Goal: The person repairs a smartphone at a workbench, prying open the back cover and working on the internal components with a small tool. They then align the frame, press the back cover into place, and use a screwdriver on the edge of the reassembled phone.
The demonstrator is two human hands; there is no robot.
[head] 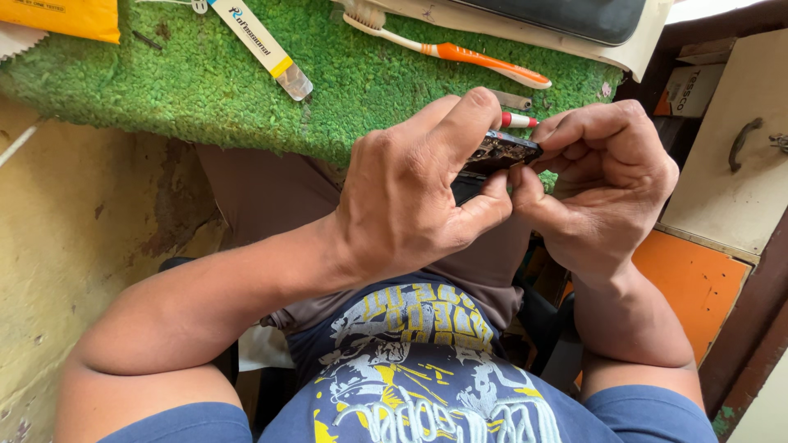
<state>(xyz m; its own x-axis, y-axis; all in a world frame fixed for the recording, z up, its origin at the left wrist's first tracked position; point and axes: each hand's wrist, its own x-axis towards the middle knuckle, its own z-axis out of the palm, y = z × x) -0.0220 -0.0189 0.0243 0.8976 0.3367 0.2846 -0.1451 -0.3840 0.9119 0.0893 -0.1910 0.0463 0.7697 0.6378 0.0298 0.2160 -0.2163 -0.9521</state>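
Note:
My left hand and my right hand meet over my lap, both gripping a small dark opened phone with exposed parts. The left thumb and forefinger pinch its near end. Fingers of the right hand curl around its far end. Most of the phone is hidden by my fingers. A red and white tool tip pokes out just behind the phone, above my right hand's fingers.
A green fuzzy mat covers the bench edge. On it lie an orange and white toothbrush, a white and yellow flat tool and a yellow packet. A cream drawer with a handle stands at right.

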